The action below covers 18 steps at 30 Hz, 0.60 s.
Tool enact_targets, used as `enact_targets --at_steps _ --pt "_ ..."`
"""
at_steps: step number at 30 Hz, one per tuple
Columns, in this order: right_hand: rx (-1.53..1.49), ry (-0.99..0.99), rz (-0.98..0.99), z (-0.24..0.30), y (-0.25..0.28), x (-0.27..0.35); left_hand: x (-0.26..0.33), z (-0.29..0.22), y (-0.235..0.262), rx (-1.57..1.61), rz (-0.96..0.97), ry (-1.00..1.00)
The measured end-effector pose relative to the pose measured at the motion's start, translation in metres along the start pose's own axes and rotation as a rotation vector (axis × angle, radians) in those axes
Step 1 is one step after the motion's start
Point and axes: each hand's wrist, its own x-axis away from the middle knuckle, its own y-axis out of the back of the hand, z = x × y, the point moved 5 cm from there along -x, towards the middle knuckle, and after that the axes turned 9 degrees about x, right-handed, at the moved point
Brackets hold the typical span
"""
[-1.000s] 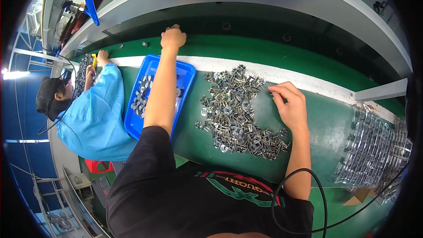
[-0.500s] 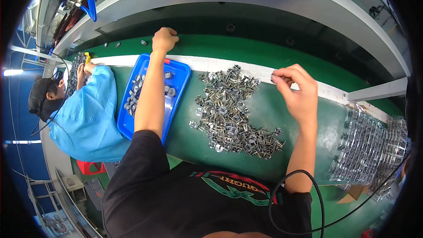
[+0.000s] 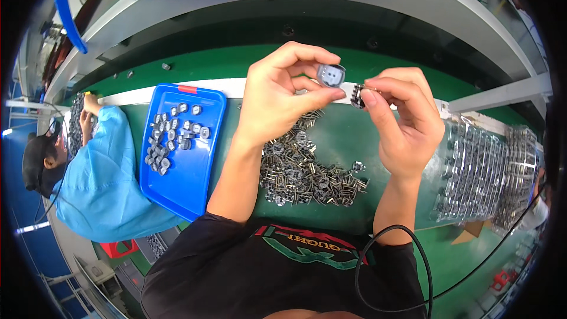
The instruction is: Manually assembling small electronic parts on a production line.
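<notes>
With fingers bent close together on left hand (image 3: 273, 91) and right hand (image 3: 409, 121) alike, holding at upper centre of the frame — in the left, a grey rounded housing (image 3: 331, 75); in the right, just beside it, a smaller dark pinned part (image 3: 357, 95).

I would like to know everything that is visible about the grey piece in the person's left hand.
The grey piece is small and rounded, with a smooth, plastic-looking body. Its paler face, turned roughly toward the camera, carries small dark marks, perhaps holes; they are too small to tell. The left hand pinches it between thumb and fingers, raised in the air. It sits close to, but apart from, the dark part in the right hand.
</notes>
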Motion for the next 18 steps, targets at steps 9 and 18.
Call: enact_targets --at_steps 9,18 --pt "0.280 0.132 -0.002 0.015 -0.004 -0.002 0.007 0.009 -0.018 0.145 0.046 0.118" --pt "0.389 0.168 -0.015 0.013 -0.013 0.001 0.010 0.010 -0.015 0.133 -0.003 0.162"
